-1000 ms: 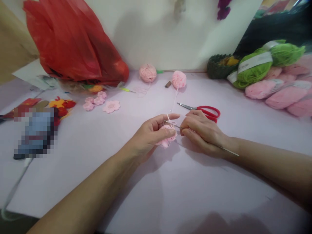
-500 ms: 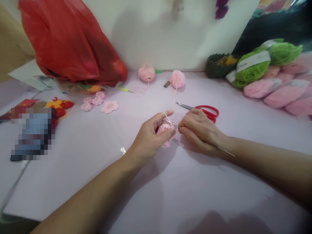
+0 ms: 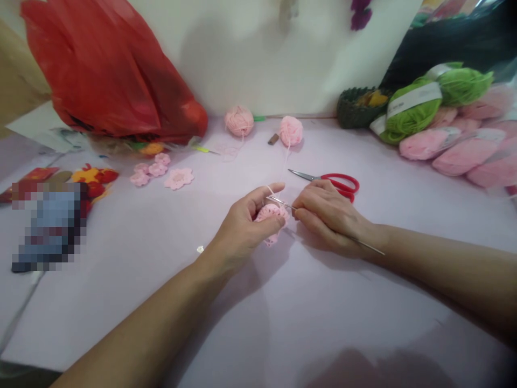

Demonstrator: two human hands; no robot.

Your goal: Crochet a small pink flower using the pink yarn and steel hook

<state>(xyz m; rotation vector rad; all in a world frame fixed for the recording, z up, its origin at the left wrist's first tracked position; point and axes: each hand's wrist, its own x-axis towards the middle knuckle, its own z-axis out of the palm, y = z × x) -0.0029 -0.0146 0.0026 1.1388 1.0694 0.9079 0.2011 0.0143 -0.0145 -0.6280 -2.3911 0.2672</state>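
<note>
Pink crochet piece: the pink crochet piece (image 3: pixel 269 214) is in the left hand, just above the table (image 3: pixel 242 328), its scalloped edge hanging below the thumb.
Left hand: the left hand (image 3: pixel 245 220) is closed on the piece between thumb and fingers, index finger raised with yarn over it; that finger reached out straighter a second ago.
Right hand: the right hand (image 3: pixel 329 218) is closed around the metal hook (image 3: pixel 370 247), fingers curled, knuckles up, wrist low.
Hook: its tip lies at the piece's upper edge, its shaft slanting back under the palm.
Yarn: a pink strand (image 3: pixel 286 161) runs to the pink ball (image 3: pixel 291 131) beyond.
Scissors: the red-handled scissors (image 3: pixel 342 183) lie just behind the right hand.
White scrap: the small white scrap (image 3: pixel 200 249) beside the left forearm was out of sight in the first frame.
View: everything sits slightly farther left than before.
</note>
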